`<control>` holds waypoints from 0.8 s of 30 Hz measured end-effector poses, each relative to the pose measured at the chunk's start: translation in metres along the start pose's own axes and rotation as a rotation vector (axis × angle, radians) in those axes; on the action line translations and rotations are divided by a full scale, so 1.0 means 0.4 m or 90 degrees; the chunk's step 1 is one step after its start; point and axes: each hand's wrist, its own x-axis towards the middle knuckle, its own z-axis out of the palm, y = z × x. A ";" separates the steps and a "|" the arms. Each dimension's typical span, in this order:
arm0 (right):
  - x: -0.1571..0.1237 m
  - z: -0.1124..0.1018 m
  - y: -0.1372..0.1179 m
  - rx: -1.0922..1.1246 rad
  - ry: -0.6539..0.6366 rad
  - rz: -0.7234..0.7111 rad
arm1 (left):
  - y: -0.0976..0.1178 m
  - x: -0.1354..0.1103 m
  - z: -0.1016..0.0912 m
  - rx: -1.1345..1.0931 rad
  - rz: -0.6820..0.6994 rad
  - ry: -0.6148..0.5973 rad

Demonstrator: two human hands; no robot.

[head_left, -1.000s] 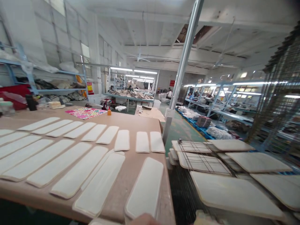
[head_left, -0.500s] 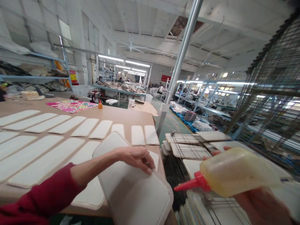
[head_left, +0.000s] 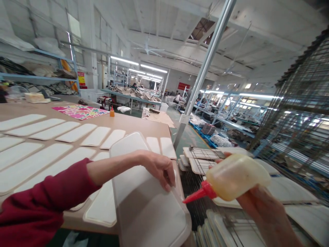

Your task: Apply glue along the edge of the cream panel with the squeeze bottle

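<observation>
A person's left hand point(head_left: 160, 168), reaching out of a dark red sleeve point(head_left: 43, 202), lay palm down on a large white panel point(head_left: 146, 202) at the near right corner of the worktop point(head_left: 144, 125) — fingers spread and pressing on its upper right edge. The panel jutted past the worktop's edge and overlapped the rows of white strips point(head_left: 64, 137) laid out to its left. To the panel's right, the right hand point(head_left: 262, 209) gripped a translucent glue bottle point(head_left: 236, 176) of yellowish liquid, fingers wrapped round its body, its red nozzle point(head_left: 196, 195) tilted down toward the panel's right edge without touching it. No writing on the bottle could be read. Behind the bottle, wire racks point(head_left: 203, 154) carried more white panels — little open room there.
</observation>
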 end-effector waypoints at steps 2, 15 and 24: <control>0.002 0.029 -0.018 0.034 0.021 0.030 | -0.003 -0.004 -0.003 -0.019 0.002 -0.002; 0.036 -0.024 0.027 0.125 -0.027 0.041 | -0.004 -0.013 0.006 0.027 -0.051 -0.006; 0.001 -0.057 -0.009 0.132 0.086 0.002 | -0.059 0.020 0.014 -0.074 -0.060 -0.005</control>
